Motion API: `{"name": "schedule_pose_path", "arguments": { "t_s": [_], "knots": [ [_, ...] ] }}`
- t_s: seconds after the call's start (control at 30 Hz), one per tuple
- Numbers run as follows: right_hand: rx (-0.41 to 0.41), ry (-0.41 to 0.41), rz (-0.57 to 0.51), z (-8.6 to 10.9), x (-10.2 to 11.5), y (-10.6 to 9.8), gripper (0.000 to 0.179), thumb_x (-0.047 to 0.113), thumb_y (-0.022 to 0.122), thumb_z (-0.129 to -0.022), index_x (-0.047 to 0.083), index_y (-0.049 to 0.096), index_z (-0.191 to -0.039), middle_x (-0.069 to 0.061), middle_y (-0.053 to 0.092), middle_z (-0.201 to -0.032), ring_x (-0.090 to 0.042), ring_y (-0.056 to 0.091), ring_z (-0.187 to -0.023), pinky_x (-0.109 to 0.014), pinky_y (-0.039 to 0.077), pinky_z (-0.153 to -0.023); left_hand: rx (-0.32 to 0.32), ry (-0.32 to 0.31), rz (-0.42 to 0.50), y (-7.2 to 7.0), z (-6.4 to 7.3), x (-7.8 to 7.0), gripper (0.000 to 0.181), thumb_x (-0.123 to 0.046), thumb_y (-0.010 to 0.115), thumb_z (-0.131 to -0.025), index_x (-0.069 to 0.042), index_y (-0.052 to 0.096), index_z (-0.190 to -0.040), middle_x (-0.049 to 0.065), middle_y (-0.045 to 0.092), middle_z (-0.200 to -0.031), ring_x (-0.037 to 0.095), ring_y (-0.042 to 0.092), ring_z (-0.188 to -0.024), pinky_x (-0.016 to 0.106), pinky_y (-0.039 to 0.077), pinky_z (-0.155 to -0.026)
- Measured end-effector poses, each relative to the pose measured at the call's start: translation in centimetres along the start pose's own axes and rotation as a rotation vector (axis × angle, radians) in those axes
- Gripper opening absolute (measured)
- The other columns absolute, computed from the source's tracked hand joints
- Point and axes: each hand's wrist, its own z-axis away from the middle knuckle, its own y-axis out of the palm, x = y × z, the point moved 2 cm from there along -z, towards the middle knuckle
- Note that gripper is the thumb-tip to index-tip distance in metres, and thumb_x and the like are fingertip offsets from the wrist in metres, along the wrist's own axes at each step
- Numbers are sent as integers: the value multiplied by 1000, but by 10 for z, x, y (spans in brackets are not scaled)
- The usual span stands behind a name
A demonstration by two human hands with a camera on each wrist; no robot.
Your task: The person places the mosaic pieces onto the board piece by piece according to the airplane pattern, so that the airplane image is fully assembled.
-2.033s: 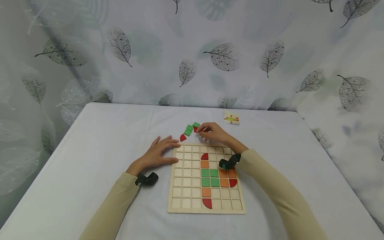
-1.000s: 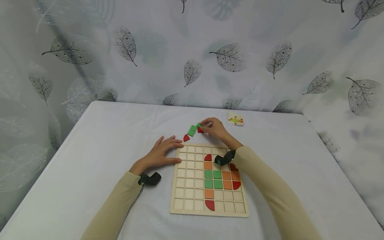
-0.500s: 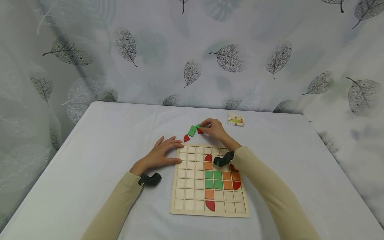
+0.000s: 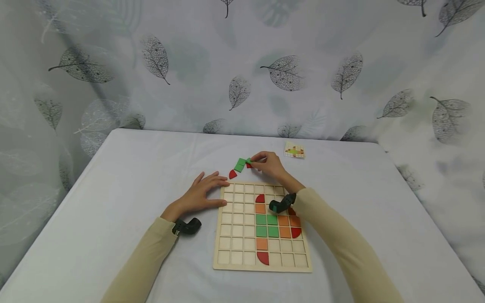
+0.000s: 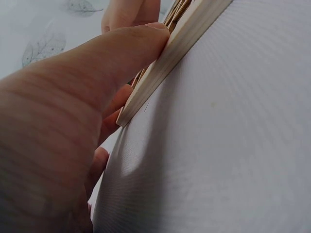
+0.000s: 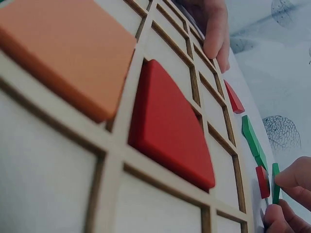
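My left hand (image 4: 202, 194) lies with fingers spread at the far left corner of a wooden grid board (image 4: 231, 267). In the left wrist view its thumb (image 5: 131, 46) presses against the board's side edge. Beyond the far edge, my right hand (image 4: 269, 163) pinches a green square tile (image 6: 276, 182) between thumb and fingers, the tile tipped on edge. A red quarter-round tile (image 6: 262, 182) lies just beside it, partly hidden by the hand in the head view. Further left lie two green tiles (image 4: 240, 164) and another red quarter-round tile (image 4: 233, 174).
Green squares (image 4: 267, 225), orange squares (image 4: 285, 226) and red quarter-rounds (image 4: 263, 258) sit in the board's cells. A pattern card (image 4: 294, 150) rests at the back of the white table (image 4: 144, 168). A leaf-print curtain (image 4: 204, 63) hangs behind.
My right hand has shifted from the red quarter-round tile to the green tile beside it and now pinches that tile. The left hand stays at the board's corner.
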Motion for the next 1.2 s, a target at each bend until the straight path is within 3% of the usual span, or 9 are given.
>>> {"name": "schedule_pose_path", "arguments": {
  "t_s": [0.37,0.63,0.87,1.2],
  "knots": [
    [-14,-64,-81,11,-4,-4,16,14,66,-91,4,71,-103,-10,67,-98,-17,61,-70,-28,50,-61,-5,9,2,-2,0,-2,52,-33,76,-84,-15,60,-131,7,51,-144,30,23,-147,54,-3,-119],
    [6,-13,-66,15,-8,-6,22,12,65,-93,0,68,-111,-17,65,-114,-16,59,-71,-26,49,-61,-9,15,2,-2,0,0,53,-33,76,-84,-15,60,-131,7,51,-144,30,23,-147,54,-2,-119],
    [37,-13,-130,23,-10,-9,22,11,66,-92,0,68,-110,-16,65,-111,-16,57,-67,-26,47,-58,-16,24,0,-1,0,1,53,-33,76,-84,-14,60,-131,7,51,-144,30,24,-147,54,-2,-119],
    [89,-43,-141,39,-4,-11,21,11,65,-93,1,68,-111,-15,64,-111,-18,56,-67,-26,45,-57,-10,16,-1,1,0,2,53,-33,76,-84,-15,60,-131,6,51,-144,29,24,-147,53,-1,-119]
  ]
}}
